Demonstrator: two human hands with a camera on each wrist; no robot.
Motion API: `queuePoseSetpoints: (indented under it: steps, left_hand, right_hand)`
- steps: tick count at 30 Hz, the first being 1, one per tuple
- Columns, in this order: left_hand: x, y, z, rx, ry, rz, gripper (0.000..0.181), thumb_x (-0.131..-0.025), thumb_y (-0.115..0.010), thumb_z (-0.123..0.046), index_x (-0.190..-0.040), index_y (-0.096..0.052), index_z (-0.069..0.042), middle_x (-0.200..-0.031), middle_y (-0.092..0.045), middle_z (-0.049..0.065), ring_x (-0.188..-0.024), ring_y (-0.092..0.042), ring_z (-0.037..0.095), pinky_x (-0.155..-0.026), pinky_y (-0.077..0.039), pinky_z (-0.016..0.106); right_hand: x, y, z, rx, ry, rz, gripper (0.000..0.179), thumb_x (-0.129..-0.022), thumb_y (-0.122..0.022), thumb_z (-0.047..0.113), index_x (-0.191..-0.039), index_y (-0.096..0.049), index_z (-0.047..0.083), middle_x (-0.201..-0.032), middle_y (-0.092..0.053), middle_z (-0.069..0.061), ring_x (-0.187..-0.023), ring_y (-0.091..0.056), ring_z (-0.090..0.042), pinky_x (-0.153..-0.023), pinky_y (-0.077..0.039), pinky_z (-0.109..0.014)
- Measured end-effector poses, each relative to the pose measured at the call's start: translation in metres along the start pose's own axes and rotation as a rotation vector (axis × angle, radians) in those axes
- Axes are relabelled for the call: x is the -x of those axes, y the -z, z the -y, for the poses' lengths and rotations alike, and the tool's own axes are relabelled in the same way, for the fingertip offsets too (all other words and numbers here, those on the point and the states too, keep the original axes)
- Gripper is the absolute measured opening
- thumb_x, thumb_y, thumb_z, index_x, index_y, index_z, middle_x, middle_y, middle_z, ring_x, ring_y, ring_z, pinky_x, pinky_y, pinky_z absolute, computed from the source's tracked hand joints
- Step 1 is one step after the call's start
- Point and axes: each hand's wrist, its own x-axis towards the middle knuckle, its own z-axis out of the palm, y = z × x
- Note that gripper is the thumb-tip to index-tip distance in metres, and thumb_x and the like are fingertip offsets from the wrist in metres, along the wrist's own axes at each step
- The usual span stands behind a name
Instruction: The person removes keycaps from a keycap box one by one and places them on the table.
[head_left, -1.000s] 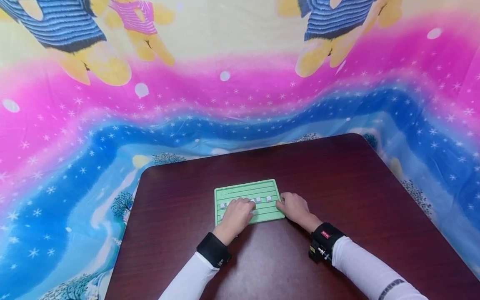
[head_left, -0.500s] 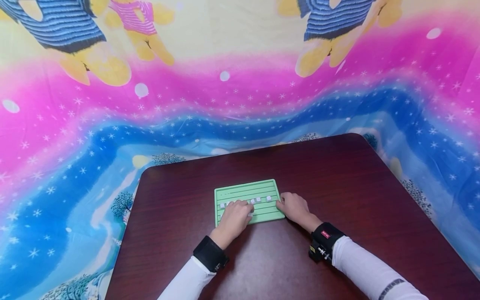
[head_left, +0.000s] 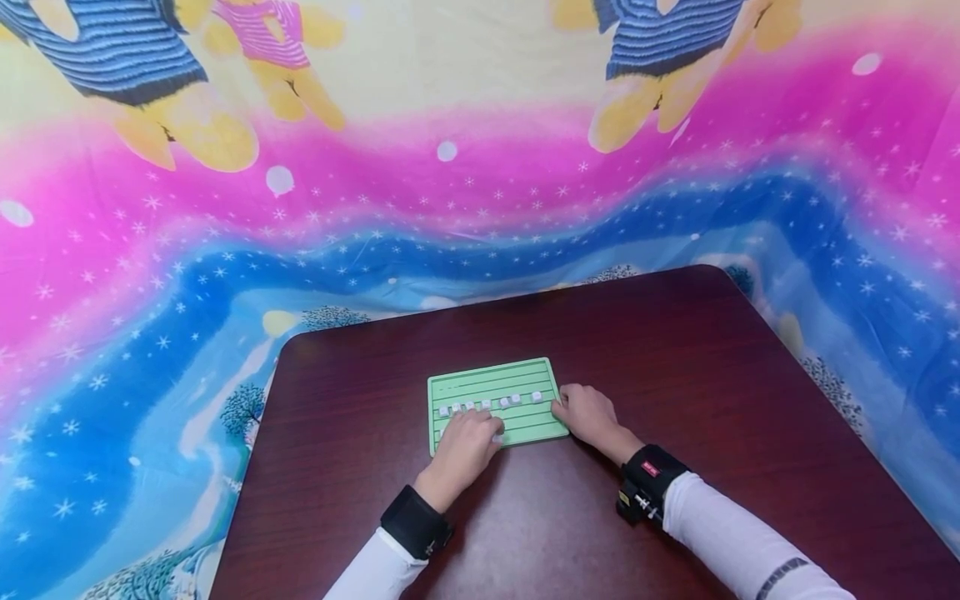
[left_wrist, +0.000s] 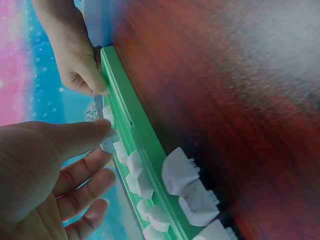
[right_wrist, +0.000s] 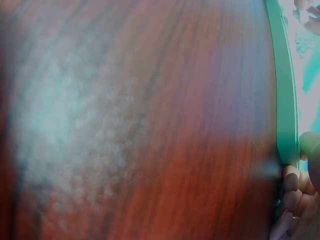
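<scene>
A green grooved board lies on the table, with several small white blocks in a row across its middle. My left hand is over the board's near left part. Its thumb and index finger pinch a small white block, while the other fingers are loosely bent. More white blocks sit in the grooves beside it, partly hidden by the hand in the head view. My right hand grips the board's right edge, the thumb on its rim and the fingers curled at the near corner.
Several white blocks with small prongs lie outside the board's near edge, hidden in the head view by the left hand. The dark brown table extends around the board. A patterned cloth hangs behind the table.
My left hand has shifted a little toward the lower left, uncovering more white blocks in the middle row. The right hand stays at the board's edge.
</scene>
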Motion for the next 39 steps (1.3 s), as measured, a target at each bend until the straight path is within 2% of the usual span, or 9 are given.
queuePoseSetpoints:
  steps: [7, 15, 27, 32, 39]
  left_hand:
    - [0.008, -0.004, 0.001, 0.012, -0.003, 0.003, 0.014, -0.081, -0.084, -0.021, -0.09, -0.073, -0.019, -0.081, -0.069, -0.006, -0.078, -0.067, 0.014, -0.068, -0.051, 0.03]
    - [0.016, -0.002, 0.001, 0.004, 0.026, 0.046, 0.013, -0.082, -0.083, -0.022, -0.091, -0.074, -0.02, -0.083, -0.07, -0.007, -0.079, -0.066, 0.013, -0.067, -0.048, 0.029]
    - [0.029, -0.006, 0.002, 0.017, 0.038, 0.051, 0.015, -0.081, -0.084, -0.022, -0.092, -0.074, -0.02, -0.087, -0.071, -0.006, -0.084, -0.067, 0.014, -0.072, -0.051, 0.031]
    - [0.034, -0.007, 0.003, 0.025, 0.063, 0.046, 0.015, -0.081, -0.084, -0.021, -0.091, -0.074, -0.02, -0.086, -0.07, -0.006, -0.082, -0.066, 0.013, -0.071, -0.049, 0.029]
    - [0.037, -0.008, 0.004, 0.019, 0.06, 0.036, 0.016, -0.08, -0.085, -0.021, -0.092, -0.074, -0.019, -0.085, -0.07, -0.006, -0.084, -0.066, 0.013, -0.07, -0.049, 0.028]
  right_hand:
    - [0.001, 0.0, -0.001, -0.003, 0.001, 0.002, 0.042, -0.094, -0.06, 0.026, -0.061, -0.035, 0.018, -0.055, -0.029, 0.006, -0.049, -0.026, -0.012, -0.049, -0.017, -0.027]
    - [0.001, 0.0, -0.001, -0.006, 0.003, -0.005, 0.042, -0.093, -0.06, 0.026, -0.061, -0.035, 0.018, -0.055, -0.029, 0.006, -0.049, -0.026, -0.012, -0.048, -0.017, -0.027]
    - [0.002, 0.0, 0.001, -0.006, -0.005, -0.003, 0.042, -0.093, -0.061, 0.026, -0.061, -0.036, 0.018, -0.055, -0.03, 0.006, -0.049, -0.027, -0.011, -0.048, -0.017, -0.027]
    - [0.001, 0.0, 0.001, -0.002, 0.001, -0.008, 0.042, -0.093, -0.061, 0.027, -0.061, -0.036, 0.018, -0.055, -0.03, 0.006, -0.049, -0.027, -0.011, -0.048, -0.017, -0.027]
    - [0.001, -0.001, 0.0, 0.004, 0.003, -0.01, 0.042, -0.094, -0.061, 0.026, -0.061, -0.036, 0.018, -0.055, -0.029, 0.006, -0.049, -0.026, -0.012, -0.048, -0.017, -0.027]
